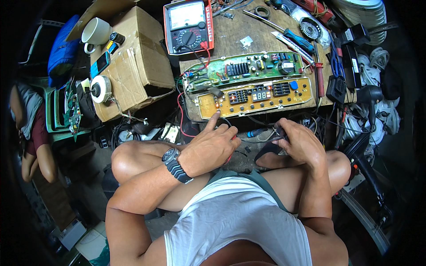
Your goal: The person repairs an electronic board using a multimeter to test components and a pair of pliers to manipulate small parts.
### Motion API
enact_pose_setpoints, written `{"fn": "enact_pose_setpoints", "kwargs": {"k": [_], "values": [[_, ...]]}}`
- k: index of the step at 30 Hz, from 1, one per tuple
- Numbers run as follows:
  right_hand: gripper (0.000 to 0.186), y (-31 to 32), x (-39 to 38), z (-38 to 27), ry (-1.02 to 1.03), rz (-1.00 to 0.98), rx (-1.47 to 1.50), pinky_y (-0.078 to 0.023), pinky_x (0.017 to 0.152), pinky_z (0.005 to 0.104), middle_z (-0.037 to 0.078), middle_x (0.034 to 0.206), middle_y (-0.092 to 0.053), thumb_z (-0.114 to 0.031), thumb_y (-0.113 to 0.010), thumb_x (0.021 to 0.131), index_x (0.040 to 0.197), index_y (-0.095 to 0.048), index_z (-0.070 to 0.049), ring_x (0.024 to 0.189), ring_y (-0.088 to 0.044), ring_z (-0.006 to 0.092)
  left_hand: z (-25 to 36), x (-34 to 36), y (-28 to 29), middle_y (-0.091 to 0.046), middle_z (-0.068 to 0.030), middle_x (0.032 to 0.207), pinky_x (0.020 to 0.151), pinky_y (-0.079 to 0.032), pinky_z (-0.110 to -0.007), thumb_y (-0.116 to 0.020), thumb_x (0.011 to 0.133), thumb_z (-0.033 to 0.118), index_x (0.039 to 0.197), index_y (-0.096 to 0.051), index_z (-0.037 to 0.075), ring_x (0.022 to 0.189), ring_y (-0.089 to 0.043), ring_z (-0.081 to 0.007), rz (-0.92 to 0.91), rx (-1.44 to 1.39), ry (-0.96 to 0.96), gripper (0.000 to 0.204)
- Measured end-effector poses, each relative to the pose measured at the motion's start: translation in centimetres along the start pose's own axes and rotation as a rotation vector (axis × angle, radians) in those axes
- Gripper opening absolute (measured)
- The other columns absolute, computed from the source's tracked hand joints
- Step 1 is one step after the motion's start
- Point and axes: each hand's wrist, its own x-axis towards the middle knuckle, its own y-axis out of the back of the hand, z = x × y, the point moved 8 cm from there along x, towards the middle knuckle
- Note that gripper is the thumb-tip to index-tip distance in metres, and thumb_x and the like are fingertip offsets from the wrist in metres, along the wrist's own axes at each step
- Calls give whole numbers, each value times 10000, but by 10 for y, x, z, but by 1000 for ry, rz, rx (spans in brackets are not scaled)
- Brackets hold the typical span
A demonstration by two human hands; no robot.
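Observation:
My left hand [213, 144] reaches to the near left edge of a yellow circuit board [248, 106]. Its index finger is stretched out with the tip on the board, beside a column of small lit parts. The other fingers curl round a slim red piece, seemingly a test probe [231, 155], mostly hidden by the hand. A small two-digit display [261, 95] glows on the board. Off the table's near edge, my right hand [301, 142] pinches a black lead [279, 131]; its end is unclear. A green circuit board [244, 71] lies just behind the yellow one.
An analog multimeter [188, 31] in a red case stands at the back, its leads running forward. Left is a cardboard box [133, 62] with a mug [96, 31] on it. Screwdrivers [299, 41] and tape [262, 12] lie back right. Another person [33, 124] sits far left.

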Motion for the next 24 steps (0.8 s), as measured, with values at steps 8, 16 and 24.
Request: {"fn": "enact_pose_setpoints", "kwargs": {"k": [8, 16, 24], "values": [[399, 1, 0, -1, 14, 8, -8, -545, 922, 570, 257, 1147, -732, -163, -831, 941, 1228, -601, -9, 1103, -705, 505, 1, 0, 0, -657, -107, 1126, 1335, -296, -660, -637, 992, 72, 1186, -771, 68, 1155, -689, -285, 3, 25, -5, 236], [402, 0, 0, 1, 4, -1, 1, -548, 920, 573, 253, 1141, -738, -143, -828, 932, 1241, -607, -13, 1101, -712, 496, 1, 1, 0, -646, -101, 1113, 1332, -302, -662, -636, 997, 77, 1177, -773, 72, 1152, -687, -278, 3, 22, -1, 226], [418, 0, 0, 1, 9, 6, -2, -554, 925, 572, 258, 1129, -741, -123, -833, 907, 1246, -617, -7, 1095, -715, 498, 1, 2, 0, -651, -106, 1130, 1335, -300, -660, -649, 990, 74, 1186, -770, 69, 1161, -684, -277, -23, 26, 7, 230]]}}
